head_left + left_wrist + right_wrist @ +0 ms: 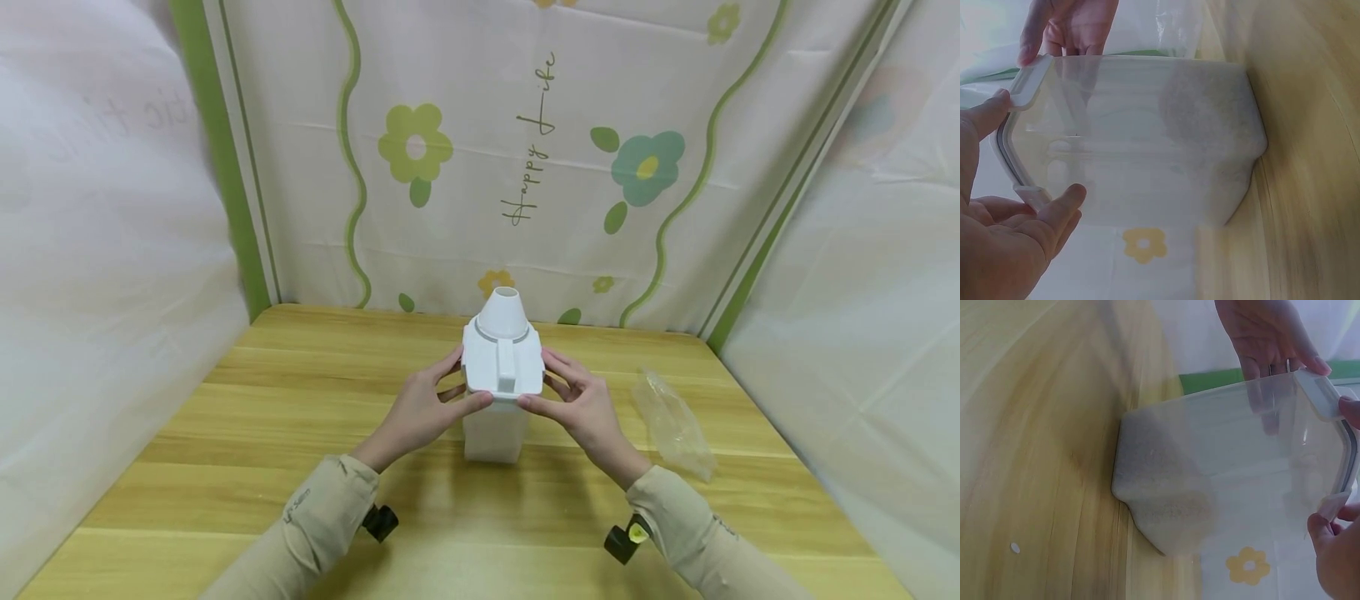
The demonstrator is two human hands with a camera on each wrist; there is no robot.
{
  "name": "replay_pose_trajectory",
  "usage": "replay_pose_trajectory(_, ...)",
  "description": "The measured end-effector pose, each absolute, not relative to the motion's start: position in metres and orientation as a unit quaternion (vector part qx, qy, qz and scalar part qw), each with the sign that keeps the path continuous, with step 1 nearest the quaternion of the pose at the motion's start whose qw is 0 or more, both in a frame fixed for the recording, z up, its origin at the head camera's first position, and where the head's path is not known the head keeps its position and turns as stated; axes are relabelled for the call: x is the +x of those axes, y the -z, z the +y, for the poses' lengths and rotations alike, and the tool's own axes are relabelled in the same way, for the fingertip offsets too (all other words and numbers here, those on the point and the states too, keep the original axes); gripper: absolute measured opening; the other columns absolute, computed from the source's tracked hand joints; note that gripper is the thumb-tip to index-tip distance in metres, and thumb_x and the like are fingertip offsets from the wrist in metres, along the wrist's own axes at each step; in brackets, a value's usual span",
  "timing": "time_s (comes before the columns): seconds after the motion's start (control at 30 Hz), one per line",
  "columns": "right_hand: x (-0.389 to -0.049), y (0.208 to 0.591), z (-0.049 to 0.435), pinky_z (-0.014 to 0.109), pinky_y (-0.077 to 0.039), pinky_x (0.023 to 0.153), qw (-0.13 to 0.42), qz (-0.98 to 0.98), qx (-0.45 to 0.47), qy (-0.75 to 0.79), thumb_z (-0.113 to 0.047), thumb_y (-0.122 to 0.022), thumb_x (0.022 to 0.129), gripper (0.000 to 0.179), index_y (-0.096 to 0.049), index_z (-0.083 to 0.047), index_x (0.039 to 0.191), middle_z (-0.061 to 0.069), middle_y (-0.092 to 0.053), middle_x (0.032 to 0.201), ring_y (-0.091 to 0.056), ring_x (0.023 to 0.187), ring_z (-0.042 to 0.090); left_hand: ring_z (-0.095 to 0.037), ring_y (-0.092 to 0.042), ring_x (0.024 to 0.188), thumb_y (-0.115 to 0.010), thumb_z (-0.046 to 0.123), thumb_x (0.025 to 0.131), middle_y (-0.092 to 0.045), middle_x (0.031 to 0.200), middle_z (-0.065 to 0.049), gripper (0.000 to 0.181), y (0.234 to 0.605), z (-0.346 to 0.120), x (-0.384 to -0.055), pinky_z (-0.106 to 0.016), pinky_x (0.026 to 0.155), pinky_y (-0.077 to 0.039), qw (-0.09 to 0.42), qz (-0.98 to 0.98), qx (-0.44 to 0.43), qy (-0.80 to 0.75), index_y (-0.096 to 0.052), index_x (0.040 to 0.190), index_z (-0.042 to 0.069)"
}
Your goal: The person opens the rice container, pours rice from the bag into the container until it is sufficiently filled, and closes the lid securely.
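Note:
A translucent storage container [492, 439] stands upright on the table, with a white lid [483, 362] on top. From the lid rises a white cone-shaped spout [502, 313]. My left hand [420, 407] grips the lid's left side, thumb at the front edge and fingers along the side clip [1032, 197]. On the opposite side my right hand [587, 408] holds the lid the same way, its thumb close to the left one. Pale grainy contents [1160, 481] show through the lower part of the wall; their kind cannot be made out.
A crumpled clear plastic bag [673, 425] lies to the right on the wooden table [300, 400]. One small white bit [1015, 548] rests on the wood. Printed fabric curtains [465, 167] enclose the table at the back and both sides.

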State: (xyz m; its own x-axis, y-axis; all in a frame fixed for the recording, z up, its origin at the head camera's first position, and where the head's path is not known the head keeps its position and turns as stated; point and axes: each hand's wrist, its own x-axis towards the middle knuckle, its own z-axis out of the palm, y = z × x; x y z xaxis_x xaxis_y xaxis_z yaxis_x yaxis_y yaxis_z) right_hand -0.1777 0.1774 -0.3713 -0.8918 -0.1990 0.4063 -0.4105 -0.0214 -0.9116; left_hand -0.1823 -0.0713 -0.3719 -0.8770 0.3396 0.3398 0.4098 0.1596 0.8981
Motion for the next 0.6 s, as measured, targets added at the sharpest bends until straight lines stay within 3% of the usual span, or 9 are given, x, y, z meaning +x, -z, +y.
replay_pose_trajectory(0.37, -0.181, 0.371, 0.179, 0.032, -0.045, 0.100, 0.057, -0.685, 0.202, -0.697, 0.000, -0.084, 0.076, 0.072, -0.050, 0.003, 0.140, 0.015, -0.045, 0.146, -0.048, 0.129, 0.030, -0.016, -0.040, 0.134, -0.079, 0.038, 0.083, -0.041, 0.150, -0.002, 0.092, 0.373, -0.070, -0.188, -0.029, 0.095, -0.049, 0.023, -0.761, -0.246, 0.601, -0.028, 0.154, 0.009)
replay_pose_trajectory(0.6, -0.184, 0.369, 0.176, 0.033, -0.046, 0.099, 0.060, -0.685, 0.189, -0.701, -0.001, -0.085, 0.076, 0.073, -0.051, 0.002, 0.140, 0.013, -0.048, 0.145, -0.050, 0.128, 0.029, -0.019, -0.040, 0.134, -0.079, 0.027, 0.086, -0.041, 0.149, -0.006, 0.089, 0.374, -0.070, -0.195, -0.029, 0.096, -0.048, 0.016, -0.750, -0.254, 0.610, -0.026, 0.155, 0.010)
